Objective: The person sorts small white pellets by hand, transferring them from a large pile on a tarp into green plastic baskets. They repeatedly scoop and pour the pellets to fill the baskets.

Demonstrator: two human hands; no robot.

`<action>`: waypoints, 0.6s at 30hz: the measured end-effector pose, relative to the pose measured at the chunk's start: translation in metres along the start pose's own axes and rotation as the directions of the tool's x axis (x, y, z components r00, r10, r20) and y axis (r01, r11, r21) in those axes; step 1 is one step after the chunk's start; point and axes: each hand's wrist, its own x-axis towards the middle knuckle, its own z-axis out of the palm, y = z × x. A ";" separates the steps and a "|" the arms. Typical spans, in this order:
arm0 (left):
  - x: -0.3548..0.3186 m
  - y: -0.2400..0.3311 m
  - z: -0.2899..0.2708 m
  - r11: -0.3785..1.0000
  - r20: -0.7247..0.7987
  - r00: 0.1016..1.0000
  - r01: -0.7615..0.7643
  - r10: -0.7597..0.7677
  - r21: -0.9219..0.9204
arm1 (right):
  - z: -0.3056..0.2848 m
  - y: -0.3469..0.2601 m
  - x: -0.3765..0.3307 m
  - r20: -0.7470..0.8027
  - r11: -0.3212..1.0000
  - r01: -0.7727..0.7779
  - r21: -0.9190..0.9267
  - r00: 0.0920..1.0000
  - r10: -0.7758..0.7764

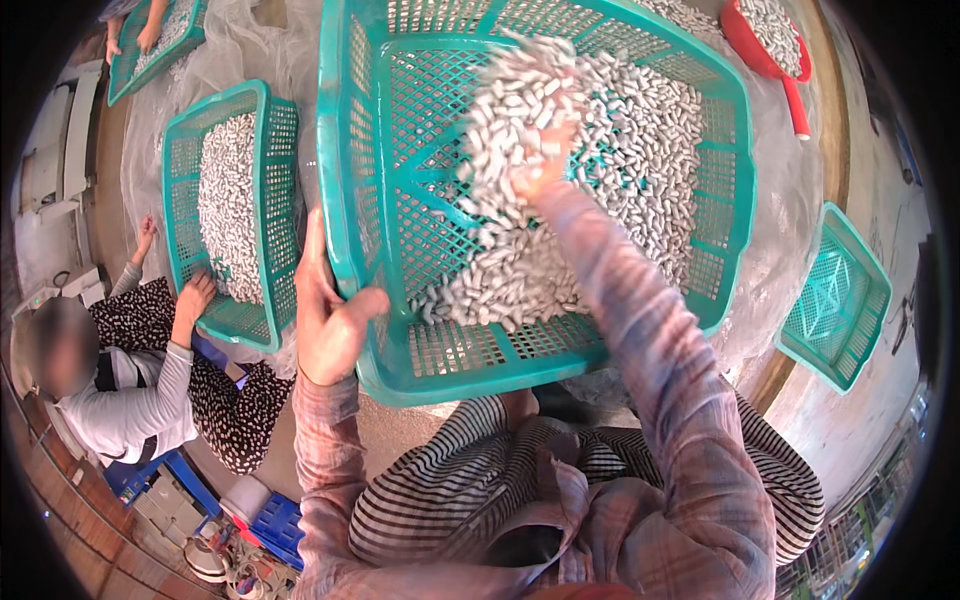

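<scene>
A large green plastic basket [460, 388] tilts in front of me, with a heap of small whitish capsule-shaped pieces [640, 150] inside. My left hand [335, 315] is closed round the basket's left rim near its front corner, thumb on the inner side. Inside the basket, my right hand [545, 165] is in among the pieces, and many of them lie over and around its fingers. Motion blurs that hand and the pieces near it, so its fingers cannot be made out. Part of the slotted basket floor shows at the left.
On my left a seated person [140, 390] has a hand at a smaller green basket [265, 200] of similar pieces. Another person's hands hold a green basket [125, 75] at far left. A red scoop [795, 105] holds pieces at far right, above another green basket [840, 300].
</scene>
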 end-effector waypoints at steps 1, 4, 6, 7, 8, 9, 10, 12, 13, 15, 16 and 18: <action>0.009 -0.001 0.001 1.000 0.035 0.999 -0.003 0.004 -0.010 | -0.022 -0.021 -0.014 -0.004 0.985 0.146 0.096 0.989 -0.147; 0.014 -0.006 -0.006 1.000 0.018 1.000 0.010 -0.010 -0.004 | -0.063 -0.053 -0.065 -0.068 0.675 0.571 0.468 0.784 -0.617; 0.014 -0.020 -0.011 1.000 0.025 1.000 0.000 0.000 -0.005 | -0.059 -0.004 -0.097 0.006 0.460 0.572 0.679 0.622 -0.783; 0.014 -0.029 -0.015 1.000 0.019 1.000 -0.009 0.009 0.002 | -0.050 0.027 -0.111 0.073 0.401 0.514 0.758 0.544 -0.836; 0.009 -0.027 -0.016 0.998 -0.011 0.999 0.033 -0.034 -0.054 | -0.045 0.061 -0.115 0.140 0.444 0.556 0.703 0.504 -0.852; 0.007 -0.030 -0.017 0.997 -0.014 0.998 0.054 -0.055 -0.064 | -0.039 0.097 -0.111 0.208 0.488 0.605 0.629 0.474 -0.856; 0.007 -0.031 -0.019 0.995 -0.016 0.998 0.064 -0.066 -0.075 | -0.036 0.130 -0.103 0.235 0.595 0.632 0.497 0.562 -0.793; 0.010 -0.035 -0.015 0.997 -0.034 0.998 0.047 -0.049 -0.064 | -0.025 0.153 -0.083 0.109 0.772 0.532 0.348 0.795 -0.597; 0.013 -0.032 -0.014 0.998 -0.016 0.999 0.049 -0.050 -0.041 | -0.017 0.145 -0.069 -0.042 0.823 0.433 0.367 0.892 -0.450; 0.018 -0.026 -0.014 0.998 0.002 0.998 0.055 -0.055 0.020 | -0.015 0.085 -0.034 -0.197 0.905 0.209 0.371 0.970 -0.143; 0.022 -0.021 -0.009 0.999 -0.005 0.999 0.034 -0.034 0.034 | -0.017 0.060 -0.020 -0.250 0.829 0.211 0.518 0.964 -0.089; 0.029 -0.015 0.000 0.998 -0.007 1.000 -0.008 0.008 0.061 | -0.033 0.013 -0.005 -0.265 0.738 0.339 0.584 0.939 -0.221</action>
